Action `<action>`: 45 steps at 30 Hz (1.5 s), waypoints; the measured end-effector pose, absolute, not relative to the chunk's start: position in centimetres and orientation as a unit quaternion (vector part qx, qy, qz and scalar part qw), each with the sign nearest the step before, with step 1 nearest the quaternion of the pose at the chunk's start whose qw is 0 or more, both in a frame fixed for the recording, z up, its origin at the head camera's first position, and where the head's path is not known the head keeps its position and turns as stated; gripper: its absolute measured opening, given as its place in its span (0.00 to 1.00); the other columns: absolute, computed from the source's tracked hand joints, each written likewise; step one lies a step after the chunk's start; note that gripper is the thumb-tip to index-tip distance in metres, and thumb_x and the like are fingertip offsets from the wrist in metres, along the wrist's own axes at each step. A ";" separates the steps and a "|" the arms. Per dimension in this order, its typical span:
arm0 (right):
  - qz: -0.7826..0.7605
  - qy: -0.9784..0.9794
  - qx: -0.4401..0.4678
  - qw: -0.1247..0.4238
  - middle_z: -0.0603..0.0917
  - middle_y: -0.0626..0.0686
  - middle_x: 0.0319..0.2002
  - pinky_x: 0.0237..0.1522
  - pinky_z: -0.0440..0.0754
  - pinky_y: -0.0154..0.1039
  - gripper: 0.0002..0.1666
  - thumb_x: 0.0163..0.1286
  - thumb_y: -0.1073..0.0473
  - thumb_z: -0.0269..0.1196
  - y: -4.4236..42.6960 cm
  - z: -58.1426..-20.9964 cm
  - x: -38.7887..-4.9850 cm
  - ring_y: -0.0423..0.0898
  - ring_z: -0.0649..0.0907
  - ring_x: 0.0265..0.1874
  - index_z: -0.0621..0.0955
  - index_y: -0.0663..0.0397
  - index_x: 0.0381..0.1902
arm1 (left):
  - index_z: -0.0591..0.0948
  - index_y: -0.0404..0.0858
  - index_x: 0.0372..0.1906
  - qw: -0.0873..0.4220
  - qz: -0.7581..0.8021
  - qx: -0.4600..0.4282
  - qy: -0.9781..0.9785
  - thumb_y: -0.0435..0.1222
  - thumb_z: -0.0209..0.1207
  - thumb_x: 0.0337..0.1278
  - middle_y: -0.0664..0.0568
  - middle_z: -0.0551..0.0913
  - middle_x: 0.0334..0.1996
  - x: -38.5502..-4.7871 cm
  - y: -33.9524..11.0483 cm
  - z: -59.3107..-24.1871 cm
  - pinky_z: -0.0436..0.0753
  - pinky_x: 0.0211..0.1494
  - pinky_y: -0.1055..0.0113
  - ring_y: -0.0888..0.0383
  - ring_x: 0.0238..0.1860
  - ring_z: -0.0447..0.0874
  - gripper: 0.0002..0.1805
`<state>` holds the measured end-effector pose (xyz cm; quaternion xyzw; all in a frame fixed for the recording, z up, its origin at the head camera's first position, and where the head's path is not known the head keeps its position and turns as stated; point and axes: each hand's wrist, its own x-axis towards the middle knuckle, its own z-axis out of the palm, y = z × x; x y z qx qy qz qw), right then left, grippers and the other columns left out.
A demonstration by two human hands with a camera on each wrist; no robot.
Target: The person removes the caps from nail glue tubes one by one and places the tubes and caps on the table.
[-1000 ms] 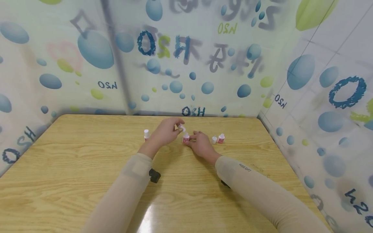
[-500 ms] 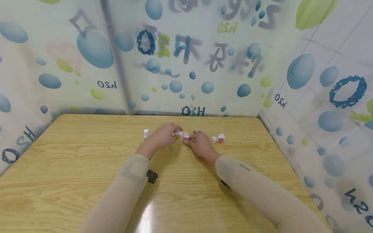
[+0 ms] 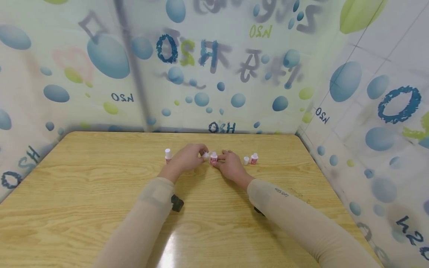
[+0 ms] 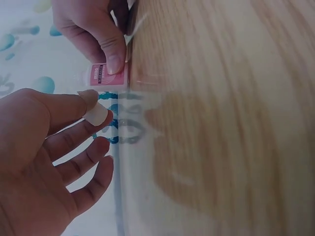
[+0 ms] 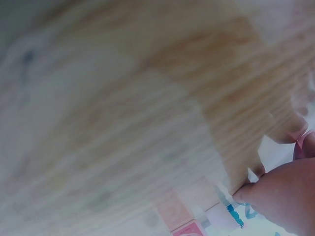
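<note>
My left hand (image 3: 188, 156) pinches a small white cap (image 4: 97, 114) between thumb and index finger, and its other fingers are spread in the left wrist view. The cap is just left of a small white bottle (image 3: 213, 160) with a pink-red label, apart from it. My right hand (image 3: 232, 164) holds this bottle upright on the table, with thumb and fingers at its right side. In the left wrist view the thumb presses on the bottle's label (image 4: 102, 74). The right wrist view shows only part of the right hand (image 5: 290, 191), at the lower right.
On the wooden table (image 3: 214, 208), another labelled bottle (image 3: 254, 159) stands to the right with a loose white cap (image 3: 246, 160) beside it. To the left is a white-capped bottle (image 3: 168, 153), its lower part hidden by my left hand. A patterned curtain (image 3: 201, 85) hangs behind the table.
My left hand has lowered the cap from above the bottle to beside the bottle's left side, turning it on the way. The right hand and its bottle stay in place.
</note>
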<state>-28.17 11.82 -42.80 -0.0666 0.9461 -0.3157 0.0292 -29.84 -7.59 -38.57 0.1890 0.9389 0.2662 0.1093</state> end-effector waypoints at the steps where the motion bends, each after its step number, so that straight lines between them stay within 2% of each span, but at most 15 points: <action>1: -0.316 0.946 -0.068 0.029 0.71 0.62 0.79 0.82 0.63 0.58 0.23 0.76 0.48 0.68 11.8 -42.8 -28.2 0.64 0.65 0.82 0.87 0.54 0.63 | 0.81 0.40 0.64 0.110 0.270 0.185 0.939 0.36 0.59 0.76 0.45 0.86 0.57 -29.9 -7.5 -38.7 0.83 0.55 0.56 0.51 0.48 0.83 0.17; 9: -0.321 0.944 -0.066 0.034 0.70 0.62 0.80 0.83 0.62 0.58 0.23 0.77 0.50 0.68 11.8 -42.6 -28.1 0.63 0.63 0.83 0.86 0.54 0.64 | 0.82 0.39 0.60 0.117 0.318 0.160 0.927 0.36 0.60 0.75 0.43 0.86 0.59 -30.7 -7.2 -39.7 0.83 0.56 0.56 0.50 0.52 0.82 0.14; 18: -0.318 0.945 -0.066 0.033 0.70 0.62 0.79 0.83 0.62 0.58 0.23 0.76 0.49 0.68 11.7 -42.4 -28.1 0.64 0.64 0.83 0.87 0.54 0.63 | 0.83 0.35 0.56 0.115 0.345 0.148 0.920 0.31 0.61 0.69 0.40 0.87 0.59 -31.1 -7.4 -39.9 0.82 0.52 0.60 0.50 0.52 0.83 0.14; 22: -0.317 0.946 -0.068 0.032 0.70 0.62 0.79 0.83 0.63 0.58 0.23 0.76 0.50 0.68 11.7 -42.4 -28.0 0.64 0.64 0.82 0.86 0.54 0.63 | 0.84 0.36 0.54 0.115 0.357 0.143 0.916 0.31 0.61 0.70 0.40 0.86 0.60 -31.0 -7.7 -40.1 0.81 0.47 0.63 0.51 0.48 0.82 0.12; 31: -0.302 0.950 -0.076 0.022 0.72 0.63 0.78 0.81 0.65 0.59 0.24 0.76 0.50 0.68 11.8 -42.7 -28.0 0.63 0.67 0.81 0.86 0.54 0.64 | 0.86 0.34 0.51 0.122 0.366 0.149 0.910 0.30 0.64 0.66 0.42 0.86 0.50 -30.7 -7.8 -40.3 0.77 0.35 0.68 0.56 0.35 0.79 0.11; 38: -0.304 0.949 -0.076 0.020 0.72 0.63 0.78 0.82 0.65 0.58 0.23 0.76 0.51 0.69 11.9 -42.9 -28.0 0.62 0.67 0.81 0.86 0.54 0.64 | 0.85 0.34 0.56 0.142 0.350 0.154 0.913 0.30 0.64 0.66 0.41 0.87 0.52 -30.5 -7.6 -40.3 0.82 0.39 0.66 0.54 0.39 0.82 0.15; 45: -0.304 0.949 -0.077 0.021 0.73 0.62 0.78 0.82 0.65 0.58 0.24 0.76 0.52 0.69 11.9 -42.8 -28.0 0.63 0.67 0.81 0.85 0.54 0.65 | 0.85 0.33 0.57 0.139 0.328 0.156 0.921 0.33 0.65 0.66 0.42 0.88 0.51 -30.5 -7.5 -40.6 0.84 0.46 0.62 0.52 0.43 0.83 0.17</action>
